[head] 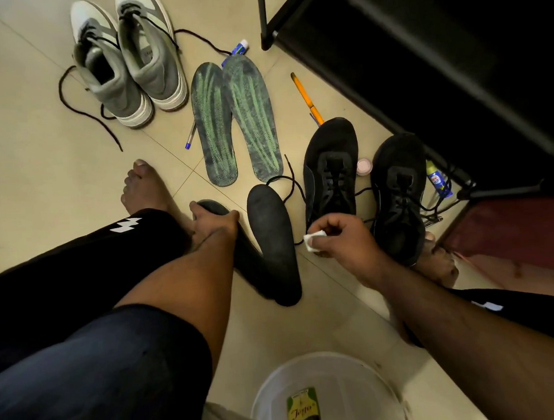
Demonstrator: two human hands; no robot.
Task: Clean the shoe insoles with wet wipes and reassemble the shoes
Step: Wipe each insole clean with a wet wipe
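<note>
Tiled floor (64,173), beside dark furniture (436,47): two black insoles (272,241) lie between the hands, long axes running away from the person. Left hand (211,223) grips the nearer insole's toe; right hand (339,236), just right, pinches a wet wipe (314,240).

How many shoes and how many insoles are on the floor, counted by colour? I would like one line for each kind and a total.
Grey shoes: 2
Black shoes: 2
Green-striped insoles: 2
Black insoles: 2
Total: 8
</note>
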